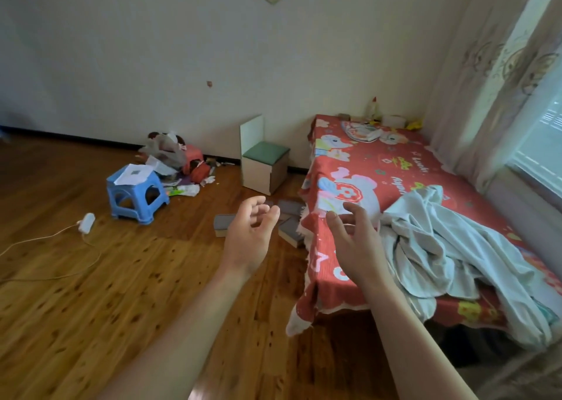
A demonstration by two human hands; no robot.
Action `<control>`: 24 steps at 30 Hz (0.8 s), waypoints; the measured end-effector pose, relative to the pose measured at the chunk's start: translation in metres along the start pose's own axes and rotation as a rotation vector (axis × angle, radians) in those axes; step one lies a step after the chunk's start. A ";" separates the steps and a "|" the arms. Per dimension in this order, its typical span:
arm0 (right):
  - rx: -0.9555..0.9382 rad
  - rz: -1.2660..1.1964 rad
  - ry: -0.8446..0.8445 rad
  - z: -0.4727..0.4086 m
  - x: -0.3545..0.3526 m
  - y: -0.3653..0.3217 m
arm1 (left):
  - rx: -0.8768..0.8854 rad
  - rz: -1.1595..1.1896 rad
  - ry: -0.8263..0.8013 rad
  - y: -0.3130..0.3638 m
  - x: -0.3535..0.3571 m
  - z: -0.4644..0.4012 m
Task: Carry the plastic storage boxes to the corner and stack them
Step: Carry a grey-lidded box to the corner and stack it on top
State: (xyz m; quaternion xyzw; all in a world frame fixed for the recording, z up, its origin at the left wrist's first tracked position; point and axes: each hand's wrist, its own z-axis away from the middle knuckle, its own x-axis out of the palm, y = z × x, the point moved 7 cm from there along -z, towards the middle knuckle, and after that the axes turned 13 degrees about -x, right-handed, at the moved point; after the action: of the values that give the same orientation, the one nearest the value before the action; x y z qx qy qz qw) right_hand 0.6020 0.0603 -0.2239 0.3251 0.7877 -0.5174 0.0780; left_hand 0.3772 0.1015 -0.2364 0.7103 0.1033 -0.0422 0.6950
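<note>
The wooden floor (76,293) lies broad and bare at the left; the bed (404,186) fills the right side up to the far wall. A blue stool (137,195) stands near the far baseboard. No storage box shows. Left hand (249,238) and right hand (355,244) — both spread and empty — hover by the bed's near left edge.

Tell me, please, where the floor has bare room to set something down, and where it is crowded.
The wooden floor is bare between the white cord and the bed. It is crowded along the wall: the blue stool, the clutter pile, the small chair, and grey blocks by the bed's corner.
</note>
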 end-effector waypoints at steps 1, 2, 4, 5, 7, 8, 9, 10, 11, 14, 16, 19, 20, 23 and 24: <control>-0.002 -0.006 -0.004 -0.005 0.008 0.002 | -0.004 0.006 0.004 -0.003 -0.003 -0.007; -0.002 -0.009 -0.009 -0.010 0.014 0.005 | -0.008 0.006 0.009 -0.005 -0.005 -0.012; 0.008 -0.016 -0.016 -0.020 0.027 0.012 | -0.017 0.003 0.008 -0.011 -0.005 -0.025; 0.014 -0.022 -0.018 -0.025 0.033 0.015 | -0.024 0.000 0.005 -0.014 -0.005 -0.031; 0.025 -0.040 -0.025 -0.038 0.045 0.026 | -0.036 -0.017 0.003 -0.020 -0.002 -0.047; 0.031 -0.048 -0.031 -0.048 0.051 0.033 | -0.042 -0.027 0.002 -0.024 0.001 -0.057; 0.035 -0.051 -0.036 -0.057 0.057 0.039 | -0.046 -0.034 0.000 -0.026 0.003 -0.068; 0.034 -0.057 -0.035 -0.067 0.062 0.046 | -0.045 -0.038 -0.003 -0.028 0.006 -0.079; 0.032 -0.057 -0.035 -0.075 0.066 0.050 | -0.043 -0.041 -0.008 -0.029 0.007 -0.087; 0.027 -0.044 -0.048 -0.115 0.083 0.070 | -0.046 -0.071 -0.010 -0.030 0.017 -0.128; 0.027 -0.049 -0.067 -0.141 0.096 0.080 | -0.040 -0.093 -0.003 -0.027 0.022 -0.154; 0.029 -0.056 -0.103 -0.177 0.114 0.092 | -0.046 -0.100 0.019 -0.025 0.026 -0.190; 0.024 -0.052 -0.112 -0.188 0.120 0.095 | -0.049 -0.101 0.031 -0.025 0.027 -0.200; 0.000 -0.062 -0.139 -0.218 0.136 0.101 | -0.072 -0.070 0.061 -0.030 0.024 -0.227; -0.004 -0.069 -0.144 -0.226 0.142 0.104 | -0.079 -0.065 0.072 -0.032 0.023 -0.235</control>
State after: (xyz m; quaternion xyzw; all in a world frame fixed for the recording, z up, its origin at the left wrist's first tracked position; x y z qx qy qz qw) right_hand 0.6017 0.3435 -0.2658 0.2597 0.7918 -0.5402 0.1173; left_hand 0.3729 0.3381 -0.2653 0.6795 0.1528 -0.0351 0.7167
